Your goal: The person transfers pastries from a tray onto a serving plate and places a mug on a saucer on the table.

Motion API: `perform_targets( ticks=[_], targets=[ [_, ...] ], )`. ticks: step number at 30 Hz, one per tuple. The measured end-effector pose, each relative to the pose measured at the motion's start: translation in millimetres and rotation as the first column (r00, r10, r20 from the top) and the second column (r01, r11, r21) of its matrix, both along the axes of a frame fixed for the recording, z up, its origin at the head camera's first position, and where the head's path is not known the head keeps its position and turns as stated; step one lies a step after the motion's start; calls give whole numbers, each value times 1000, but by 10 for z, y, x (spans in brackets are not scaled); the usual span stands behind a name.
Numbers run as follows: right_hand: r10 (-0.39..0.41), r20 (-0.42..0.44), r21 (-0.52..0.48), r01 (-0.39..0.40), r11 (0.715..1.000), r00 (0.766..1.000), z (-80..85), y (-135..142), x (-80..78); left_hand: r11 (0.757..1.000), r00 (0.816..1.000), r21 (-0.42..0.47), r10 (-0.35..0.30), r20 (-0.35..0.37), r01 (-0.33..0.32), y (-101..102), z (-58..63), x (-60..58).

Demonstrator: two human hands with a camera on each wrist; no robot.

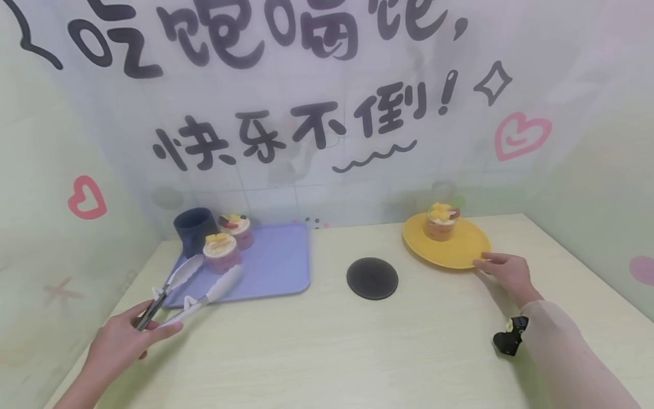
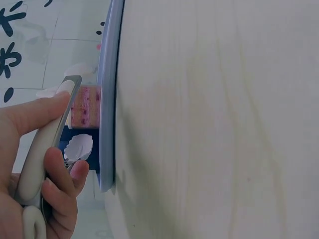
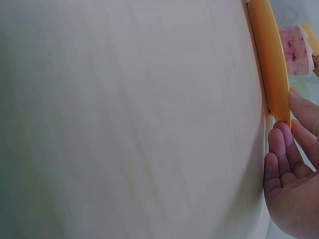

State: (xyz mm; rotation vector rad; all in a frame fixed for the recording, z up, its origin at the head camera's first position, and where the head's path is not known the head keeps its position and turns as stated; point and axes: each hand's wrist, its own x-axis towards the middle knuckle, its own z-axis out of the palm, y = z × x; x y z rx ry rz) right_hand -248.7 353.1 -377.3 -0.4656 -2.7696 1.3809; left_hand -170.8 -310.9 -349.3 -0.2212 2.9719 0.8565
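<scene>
The left hand (image 1: 122, 339) grips white-tipped metal tongs (image 1: 185, 271) lower left; the right hand (image 1: 510, 272) pinches a round yellow plate (image 1: 469, 244), whose tilting could topple its fruit-topped cake (image 1: 439, 230).

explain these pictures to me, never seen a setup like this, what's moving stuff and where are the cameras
There is no machine here, just a person's two bare hands. The wide picture comes from a camera worn on the head; the two tilted close-ups come from cameras on each wrist.

On the table are a blue tray with a dark cup and two small cakes, a black coaster, and a yellow plate carrying another cake.

The left hand holds tongs, their tips apart near the closer tray cake. The right hand pinches the plate's rim.
</scene>
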Motion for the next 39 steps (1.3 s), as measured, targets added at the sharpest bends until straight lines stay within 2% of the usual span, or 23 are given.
perform_targets(
  ticks=[13,18,25,39],
  targets=[
    [2,23,-5,-2,1000,1000,-23,24,-24,999,1000,24,31,-6,-30,84,-96,-97],
    [4,24,-12,-4,1000,1000,-26,23,-19,999,999,29,38,1,-38,114,-106,-139],
    [10,23,-11,-9,1000,1000,11,4,-1,999,999,26,28,-35,-28,174,-107,-205],
    [4,25,-29,-3,1000,1000,-1,11,4,1000,1000,18,12,-27,-11,223,-101,-318]
  ],
)
